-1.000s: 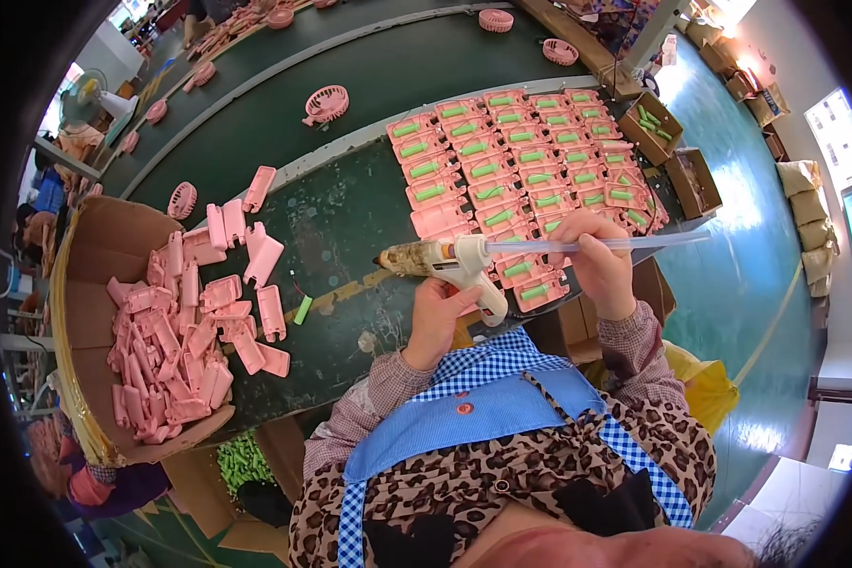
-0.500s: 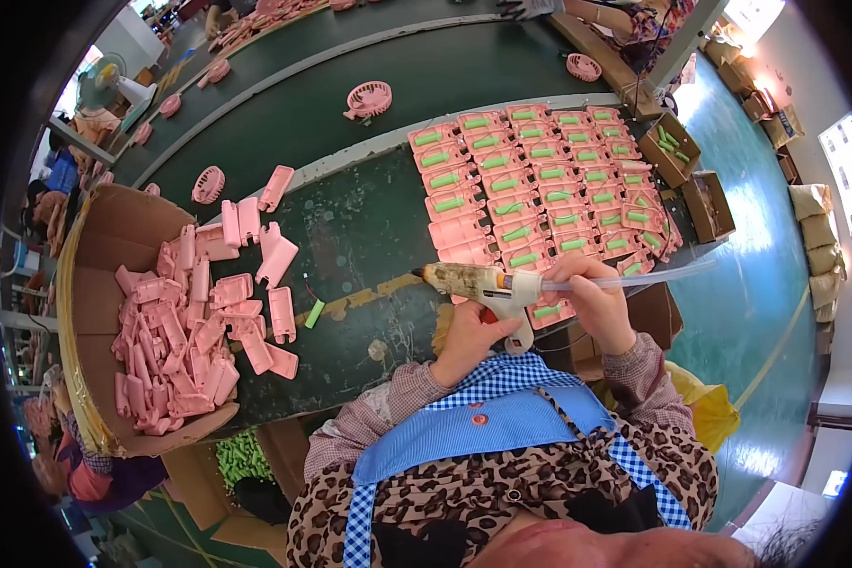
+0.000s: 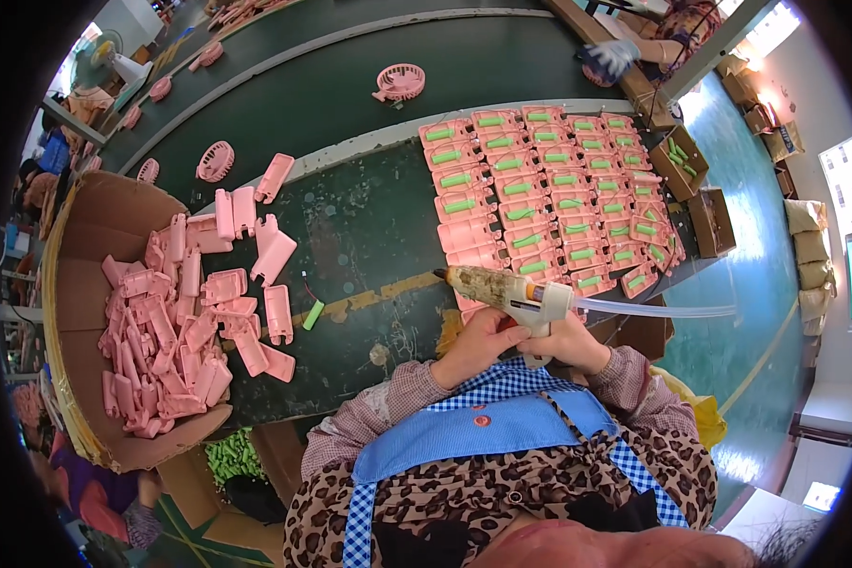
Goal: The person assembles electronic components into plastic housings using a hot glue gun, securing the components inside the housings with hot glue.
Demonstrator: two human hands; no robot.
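A green worktable carries a cardboard box at its left end and rows of pink casings toward its right end. Above the near edge is a hot glue gun, the left hand wrapped around its handle, the right hand closed against it, fingertips hidden.

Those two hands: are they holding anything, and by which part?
Yes, a glue gun, by its handle: the left hand and the right hand both grip it there.
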